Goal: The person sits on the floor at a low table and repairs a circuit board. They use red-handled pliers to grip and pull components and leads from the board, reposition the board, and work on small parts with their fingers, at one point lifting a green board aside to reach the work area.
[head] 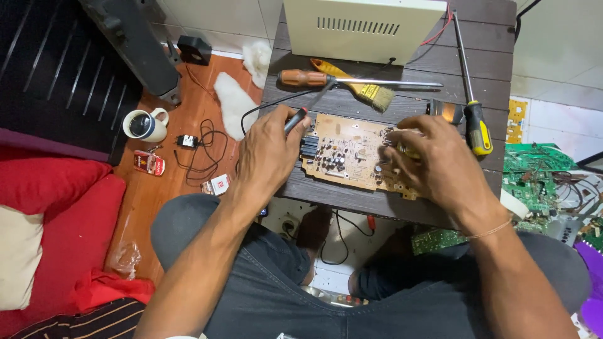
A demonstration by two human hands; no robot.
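Dark wood desk [352, 194] carries a tan circuit board [348, 150], flat at centre, studded w/ small black & silver components. Left hand [267, 154] in closed grip on a dark-handled soldering iron [300, 116] at board's left edge. Right hand [436, 160] lies over board's right end, fingers curled; can't tell if it holds anything. Behind: orange-handled screwdriver [304, 78], paintbrush [361, 88].

Both hands [270, 150] [433, 160] low, fingers curled, gripping.

Head cam, steep downward, close over low table [352, 204].
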